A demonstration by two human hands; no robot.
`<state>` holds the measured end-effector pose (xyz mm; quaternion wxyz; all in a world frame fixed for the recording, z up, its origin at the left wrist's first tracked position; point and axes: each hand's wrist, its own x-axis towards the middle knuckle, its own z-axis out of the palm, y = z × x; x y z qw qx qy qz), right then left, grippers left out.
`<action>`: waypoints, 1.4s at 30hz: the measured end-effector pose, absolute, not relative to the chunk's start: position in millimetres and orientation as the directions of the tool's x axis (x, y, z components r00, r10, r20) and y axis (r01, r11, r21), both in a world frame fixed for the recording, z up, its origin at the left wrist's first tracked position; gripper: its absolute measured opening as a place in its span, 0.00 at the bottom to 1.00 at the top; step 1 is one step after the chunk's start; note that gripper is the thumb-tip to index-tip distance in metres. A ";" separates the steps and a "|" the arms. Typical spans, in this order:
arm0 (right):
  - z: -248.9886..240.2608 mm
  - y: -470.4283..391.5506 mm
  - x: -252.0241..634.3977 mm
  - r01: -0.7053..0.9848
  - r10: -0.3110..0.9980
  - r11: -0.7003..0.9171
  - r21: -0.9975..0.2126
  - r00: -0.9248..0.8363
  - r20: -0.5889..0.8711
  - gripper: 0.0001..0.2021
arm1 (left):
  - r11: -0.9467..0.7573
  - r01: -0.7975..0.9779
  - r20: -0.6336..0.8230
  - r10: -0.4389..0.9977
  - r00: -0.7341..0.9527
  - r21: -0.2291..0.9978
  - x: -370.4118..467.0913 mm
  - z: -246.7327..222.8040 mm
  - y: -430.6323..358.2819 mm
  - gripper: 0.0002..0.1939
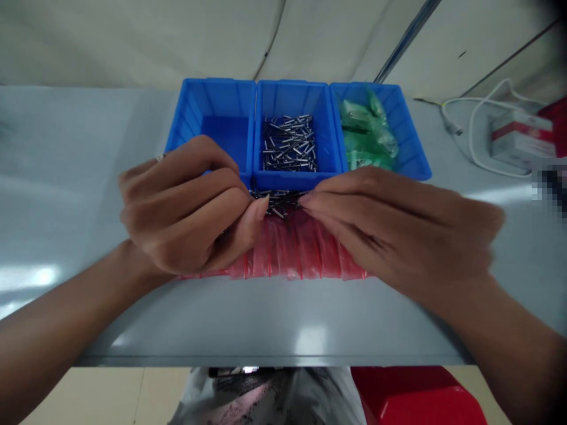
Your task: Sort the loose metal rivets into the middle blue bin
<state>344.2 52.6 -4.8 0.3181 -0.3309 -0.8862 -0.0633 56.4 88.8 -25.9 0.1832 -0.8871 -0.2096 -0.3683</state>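
Observation:
My left hand (190,206) is closed, fingers curled and thumb pressed to the index finger, in front of the left blue bin. My right hand (398,224) is pinched, its fingertips at a pile of thin metal pins (279,203). What either pinch holds is too small to make out. Under and between my hands lies a row of red plastic bags (287,251), partly hidden by them. Behind the pile, the middle blue bin (292,180) holds many metal pins (290,141).
The left blue bin (217,94) stands beside the middle one; the right bin (410,147) holds green plastic packets (367,139). On the grey table (248,319), a white cable (476,141) and a red-and-white box (522,139) lie at right. A red stool (416,395) is below.

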 end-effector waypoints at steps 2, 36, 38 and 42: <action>1.5 50.3 342.6 0.635 0.647 0.723 -0.273 -0.485 0.587 0.09 | -0.846 0.492 0.734 0.199 0.650 -0.206 60.3 -24.7 87.9 0.04; -3.2 59.5 339.7 0.412 0.731 0.683 -0.603 -0.382 0.566 0.14 | -0.834 0.546 0.778 0.291 0.556 -0.079 65.6 -30.9 82.3 0.07; -8.4 58.9 341.0 0.519 0.567 0.817 -0.252 -0.644 0.514 0.12 | -0.829 0.554 0.776 0.298 0.556 -0.079 66.1 -30.0 81.3 0.07; -17.2 60.5 342.1 0.470 0.394 0.872 0.135 -0.839 0.377 0.16 | -0.817 0.571 0.765 0.318 0.561 -0.080 66.0 -28.4 79.6 0.06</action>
